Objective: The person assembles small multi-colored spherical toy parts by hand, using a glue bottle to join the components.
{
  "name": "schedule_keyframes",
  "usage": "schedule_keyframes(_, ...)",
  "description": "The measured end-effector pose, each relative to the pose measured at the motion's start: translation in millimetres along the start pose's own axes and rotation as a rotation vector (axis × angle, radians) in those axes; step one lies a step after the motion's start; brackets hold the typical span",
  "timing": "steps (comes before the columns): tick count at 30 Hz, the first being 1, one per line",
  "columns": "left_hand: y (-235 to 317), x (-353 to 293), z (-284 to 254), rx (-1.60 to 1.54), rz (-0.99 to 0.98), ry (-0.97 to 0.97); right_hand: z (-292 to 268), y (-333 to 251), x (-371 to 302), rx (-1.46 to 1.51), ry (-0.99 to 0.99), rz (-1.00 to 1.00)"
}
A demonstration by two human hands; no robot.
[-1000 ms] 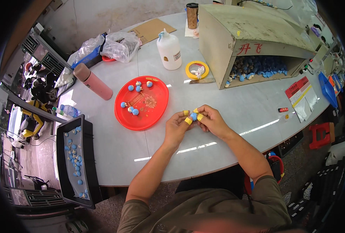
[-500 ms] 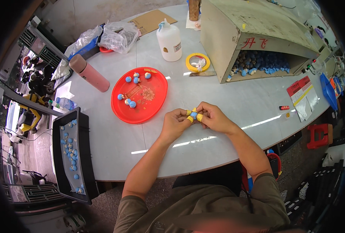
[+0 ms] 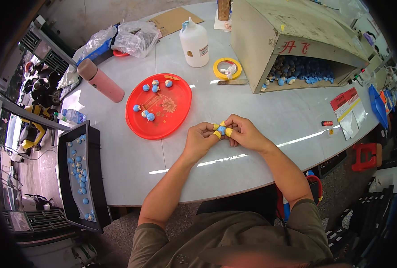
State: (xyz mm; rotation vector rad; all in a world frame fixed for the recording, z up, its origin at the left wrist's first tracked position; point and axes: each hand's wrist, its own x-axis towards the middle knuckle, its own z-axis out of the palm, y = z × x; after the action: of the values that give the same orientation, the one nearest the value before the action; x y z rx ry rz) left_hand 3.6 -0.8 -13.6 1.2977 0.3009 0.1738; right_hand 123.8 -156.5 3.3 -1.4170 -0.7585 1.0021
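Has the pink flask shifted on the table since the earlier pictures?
No. The pink flask lies in the same spot beside the red tray; only the head camera's view has shifted.

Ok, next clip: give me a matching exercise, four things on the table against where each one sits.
Things:
1. red tray
2. white bottle
3. yellow tape roll
4. small blue piece

Places:
A. between both hands' fingertips
B. by the open box's front corner
C. left of the hands, holding blue balls
D. far side, behind the tape roll

Pairs: 1-C, 2-D, 3-B, 4-A
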Motion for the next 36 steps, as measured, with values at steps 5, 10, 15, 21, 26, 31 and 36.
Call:
schedule_keyframes(5, 2, 1, 0, -0.044, -0.023, -0.022, -1, -4, 0, -0.003, 0.002, -0.002)
schedule_keyframes(10, 4, 1, 1, -0.061, -0.044, -0.010, -2, -2, 0, -0.016, 0.003, -0.011)
schedule_keyframes(15, 0, 0, 0, -0.005, -0.017, -0.001, 1, 0, -1, -0.096, 0.025, -0.037)
schedule_keyframes(21, -5, 0, -1, 0.039, 0.022, 0.005, 6, -1, -3, -0.115, 0.058, -0.068)
schedule_keyframes(26, -9, 2, -2, 0.063, 0.011, 0.035, 7, 2, -2, -0.165, 0.075, -0.083)
schedule_keyframes(31, -10, 1, -1, 0.091, 0.026, 0.046, 10, 5, -2, -0.147, 0.106, -0.098)
schedule_keyframes(36, -9, 0, 0, 0.120, 0.025, 0.064, 11, 8, 0, -0.147, 0.108, -0.104)
